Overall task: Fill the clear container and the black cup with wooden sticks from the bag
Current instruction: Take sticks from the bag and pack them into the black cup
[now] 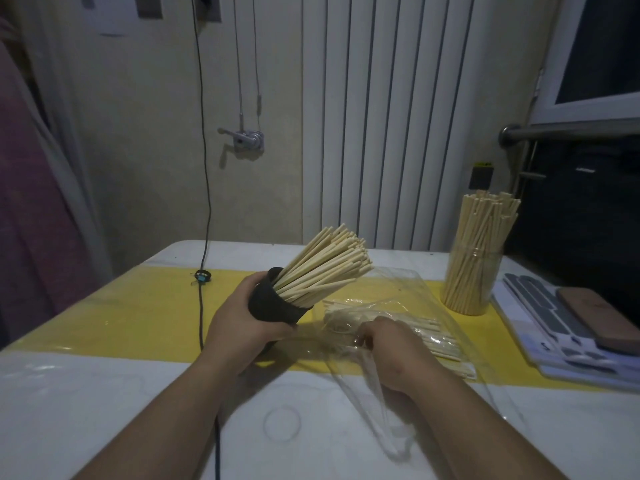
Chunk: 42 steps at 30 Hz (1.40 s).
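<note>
Count: one cup [277, 306], one container [471, 282], one bag [415, 282] — all hold sticks [325, 265]. Left hand [239, 327] grips the tilted cup; right hand [388, 344] at bag, fingers curled (hold unclear).

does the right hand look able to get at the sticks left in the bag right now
Probably yes: the right hand lies at the clear bag, right beside the loose sticks, and the left hand holds the black cup off to the side.

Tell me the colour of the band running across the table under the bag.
Yellow: the band crosses the white table; best seen in the head view.
</note>
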{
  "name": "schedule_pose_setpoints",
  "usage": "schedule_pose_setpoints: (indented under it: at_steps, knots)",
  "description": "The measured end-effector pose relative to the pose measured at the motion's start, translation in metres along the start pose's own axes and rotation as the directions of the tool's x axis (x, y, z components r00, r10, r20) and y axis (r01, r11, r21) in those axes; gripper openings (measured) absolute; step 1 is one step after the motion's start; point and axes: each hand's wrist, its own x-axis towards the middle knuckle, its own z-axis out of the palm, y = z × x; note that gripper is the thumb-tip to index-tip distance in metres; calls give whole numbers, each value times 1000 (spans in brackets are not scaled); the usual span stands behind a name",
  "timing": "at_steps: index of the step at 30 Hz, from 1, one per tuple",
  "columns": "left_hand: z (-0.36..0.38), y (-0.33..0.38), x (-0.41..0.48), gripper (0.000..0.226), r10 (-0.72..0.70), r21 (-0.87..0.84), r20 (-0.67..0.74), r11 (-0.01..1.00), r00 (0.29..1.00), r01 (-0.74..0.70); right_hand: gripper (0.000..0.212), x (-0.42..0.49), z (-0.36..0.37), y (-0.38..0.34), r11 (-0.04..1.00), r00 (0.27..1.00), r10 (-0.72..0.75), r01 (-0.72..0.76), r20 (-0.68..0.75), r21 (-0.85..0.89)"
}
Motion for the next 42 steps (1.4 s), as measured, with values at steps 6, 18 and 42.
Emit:
schedule_pose_setpoints:
  at_steps: [6,18,42]
  knots:
    - [0,1,0,76,8,-2,9,1000,1000,-8,5,-3,-4,-2,1000,999,21,-21,32,-1]
    - [1,-1,1,81,6,0,15,1000,1000,-6,35,-3,0,1,997,999,33,-36,43,63]
    - [0,-2,1,78,-11,-26,-4,1000,1000,11,11,-23,-32,-21,986,991,-34,54,126,-160]
